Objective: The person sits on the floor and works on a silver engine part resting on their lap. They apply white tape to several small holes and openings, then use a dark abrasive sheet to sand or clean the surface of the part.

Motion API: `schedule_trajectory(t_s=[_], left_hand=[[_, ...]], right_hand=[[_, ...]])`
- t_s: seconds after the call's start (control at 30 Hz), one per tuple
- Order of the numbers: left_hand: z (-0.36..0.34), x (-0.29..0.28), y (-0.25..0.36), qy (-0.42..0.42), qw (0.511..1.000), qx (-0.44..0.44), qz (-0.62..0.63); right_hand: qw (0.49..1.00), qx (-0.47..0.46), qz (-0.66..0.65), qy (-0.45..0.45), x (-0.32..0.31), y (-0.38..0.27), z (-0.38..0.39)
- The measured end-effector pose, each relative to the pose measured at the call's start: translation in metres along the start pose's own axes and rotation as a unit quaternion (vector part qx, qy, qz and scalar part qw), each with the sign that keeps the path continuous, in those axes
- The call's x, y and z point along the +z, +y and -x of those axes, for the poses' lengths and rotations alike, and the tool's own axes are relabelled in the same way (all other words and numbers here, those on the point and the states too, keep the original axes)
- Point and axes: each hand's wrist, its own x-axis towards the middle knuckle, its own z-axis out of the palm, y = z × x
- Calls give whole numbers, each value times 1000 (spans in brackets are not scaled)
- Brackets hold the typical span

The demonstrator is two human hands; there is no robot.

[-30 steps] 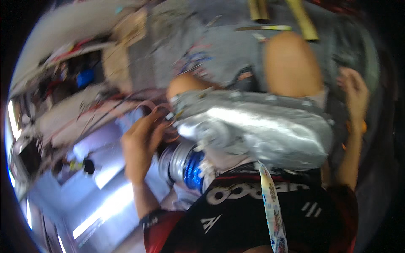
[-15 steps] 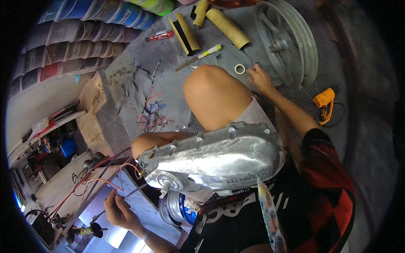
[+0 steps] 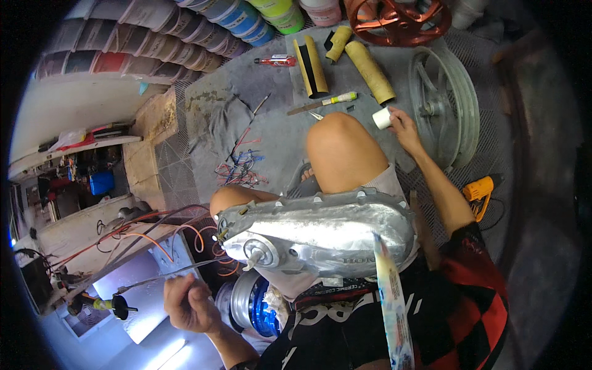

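Gripping a small white tape roll (image 3: 382, 118) at one o'clock, the right hand (image 3: 402, 125) rests on the grey floor mat (image 3: 271, 132); the left hand (image 3: 188, 303), at seven o'clock, is curled shut near grey cables (image 3: 161, 277).

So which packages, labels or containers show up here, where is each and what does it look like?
Paint tubs: stacked rows along the top, round, in blue, green, pink and grey.
Small red tube: lying on the grey mat near the top, with a label band.
White tape roll: in the grip of the right hand, small and round.
Blue bin: far left among clutter, boxy.
No screens or signs visible.
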Motion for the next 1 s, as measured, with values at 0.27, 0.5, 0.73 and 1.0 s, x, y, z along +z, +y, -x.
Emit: schedule_trajectory(t_s=[0.27, 0.5, 0.73, 1.0], left_hand=[[-65, 72, 63, -178, 968, 1, 178], [-78, 76, 82, -356, 817, -145, 431], [-28, 100, 73, -154, 783, -223, 559], [7, 91, 83, -122, 811, -200, 537]], right_hand=[[938, -334, -42, -78, -59, -328, 68], [884, -364, -179, -233, -38, -405, 111], [933, -253, -189, -174, -3, -423, 140], [952, -277, 11, -129, -4, -436, 180]])
